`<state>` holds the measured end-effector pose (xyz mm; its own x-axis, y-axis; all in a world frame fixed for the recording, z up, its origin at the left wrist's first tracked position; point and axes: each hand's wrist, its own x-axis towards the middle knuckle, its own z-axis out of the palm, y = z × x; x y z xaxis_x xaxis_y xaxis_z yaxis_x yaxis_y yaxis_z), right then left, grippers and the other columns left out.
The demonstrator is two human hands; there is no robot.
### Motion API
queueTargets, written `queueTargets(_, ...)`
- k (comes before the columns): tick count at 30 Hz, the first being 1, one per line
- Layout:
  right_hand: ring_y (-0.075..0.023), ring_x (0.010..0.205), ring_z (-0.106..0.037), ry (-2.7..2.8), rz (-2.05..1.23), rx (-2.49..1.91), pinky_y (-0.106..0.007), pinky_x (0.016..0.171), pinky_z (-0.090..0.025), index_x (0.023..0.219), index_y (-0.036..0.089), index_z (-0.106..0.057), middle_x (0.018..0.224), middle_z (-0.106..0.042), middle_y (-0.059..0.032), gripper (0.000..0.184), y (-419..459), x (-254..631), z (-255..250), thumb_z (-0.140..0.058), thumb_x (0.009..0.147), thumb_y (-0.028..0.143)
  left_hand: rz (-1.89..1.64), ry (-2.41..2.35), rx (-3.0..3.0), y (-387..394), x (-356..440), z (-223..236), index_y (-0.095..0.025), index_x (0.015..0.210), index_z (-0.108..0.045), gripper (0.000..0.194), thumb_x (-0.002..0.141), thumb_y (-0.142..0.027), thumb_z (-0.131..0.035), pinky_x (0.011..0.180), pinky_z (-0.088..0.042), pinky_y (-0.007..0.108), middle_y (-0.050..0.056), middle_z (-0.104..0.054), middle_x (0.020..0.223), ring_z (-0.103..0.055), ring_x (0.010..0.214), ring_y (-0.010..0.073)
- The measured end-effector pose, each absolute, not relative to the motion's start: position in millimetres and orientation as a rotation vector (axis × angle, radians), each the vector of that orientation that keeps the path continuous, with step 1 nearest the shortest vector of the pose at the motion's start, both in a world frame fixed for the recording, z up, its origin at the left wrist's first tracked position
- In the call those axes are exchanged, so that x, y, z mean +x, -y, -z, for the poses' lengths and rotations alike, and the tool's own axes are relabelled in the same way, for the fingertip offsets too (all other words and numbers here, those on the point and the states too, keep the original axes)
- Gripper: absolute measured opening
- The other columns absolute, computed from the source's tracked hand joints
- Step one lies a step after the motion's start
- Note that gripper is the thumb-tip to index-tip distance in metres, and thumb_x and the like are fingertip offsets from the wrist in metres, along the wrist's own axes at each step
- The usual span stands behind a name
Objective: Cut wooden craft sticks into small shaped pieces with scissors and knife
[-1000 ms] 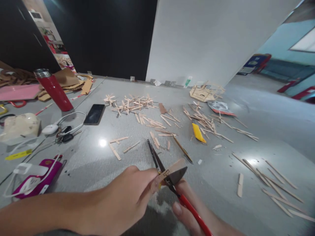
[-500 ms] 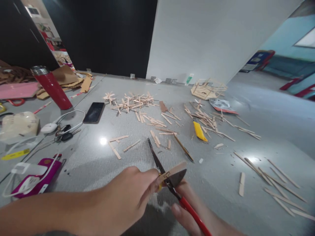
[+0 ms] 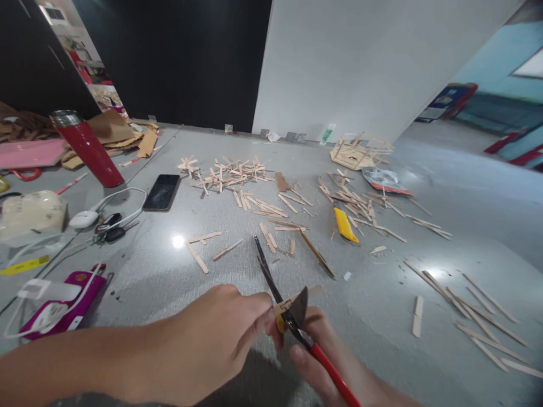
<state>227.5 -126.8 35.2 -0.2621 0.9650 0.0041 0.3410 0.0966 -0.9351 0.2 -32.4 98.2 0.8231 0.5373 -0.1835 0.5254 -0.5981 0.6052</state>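
My left hand (image 3: 220, 339) pinches one end of a flat wooden craft stick (image 3: 283, 306) with dark marks drawn on it. The stick points right, and its far end shows behind a broad dark blade. That blade belongs to red-handled snips (image 3: 298, 310), held in my right hand (image 3: 318, 350) with fingers about the red grip. The blades lie across the stick. A small yellow piece (image 3: 280, 323) shows beneath the stick; its kind is unclear. Beyond the snips, a dark pen-like tool (image 3: 259, 247) lies on the table, partly overlapped by the thin dark blade.
Loose craft sticks (image 3: 237, 172) lie in piles across the grey table (image 3: 365, 316). A yellow tool (image 3: 345, 225), a brown pencil-like rod (image 3: 316, 251) and a stick-built frame (image 3: 360, 151) are further off. On the left stand a red bottle (image 3: 87, 148), a phone (image 3: 162, 192) and a purple case (image 3: 80, 294).
The broad blade of the snips has swung upward and left, nearer the thin blade, across the craft stick. My left hand keeps its pinch.
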Motion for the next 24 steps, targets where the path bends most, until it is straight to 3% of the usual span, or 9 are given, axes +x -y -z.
queueTargets(5,-0.0259,0.093,-0.065,1.667,-1.137,-1.325,-0.042,0.083,-0.055,0.107,0.018,-0.065,0.102,-0.068,-0.0125,0.037,125.6,224.5,-33.1,-0.05,0.103,0.051,0.022,-0.751,2.354,31.0,1.2,-103.8,-0.022,0.087,-0.057,0.023,0.099,-0.014,-0.039,0.056,-0.029,0.029,0.0,-0.056,0.069,-0.05,0.059,0.0167)
queueTargets(11,-0.0204,0.074,-0.057,1.585,-1.169,-1.334,-0.033,0.067,-0.051,0.089,0.017,-0.066,0.082,-0.063,-0.0077,0.05,122.8,214.8,-39.1,-0.045,0.102,0.061,0.023,-0.728,2.391,30.6,0.6,-104.8,-0.022,0.09,-0.056,0.024,0.1,-0.012,-0.037,0.056,-0.029,0.029,-0.001,-0.058,0.07,-0.051,0.059,0.0164)
queueTargets(19,-0.0213,0.072,-0.059,1.536,-1.106,-1.427,-0.035,0.066,-0.053,0.09,0.017,-0.069,0.083,-0.064,-0.0085,0.046,124.4,216.0,-34.0,-0.053,0.098,0.059,-0.02,-0.736,2.302,28.8,1.8,-111.5,-0.02,0.09,-0.059,0.029,0.105,-0.02,-0.035,0.059,-0.032,0.028,-0.001,-0.058,0.07,-0.053,0.06,0.0151)
queueTargets(24,-0.0177,0.064,-0.051,1.479,-1.155,-1.367,-0.03,0.058,-0.047,0.078,0.02,-0.062,0.071,-0.055,-0.0032,0.05,122.2,211.9,-35.8,-0.051,0.097,0.064,-0.165,-0.805,2.205,31.4,1.7,-108.7,-0.02,0.081,-0.054,0.033,0.107,-0.024,-0.034,0.058,-0.031,0.027,-0.003,-0.051,0.067,-0.049,0.063,0.0136)
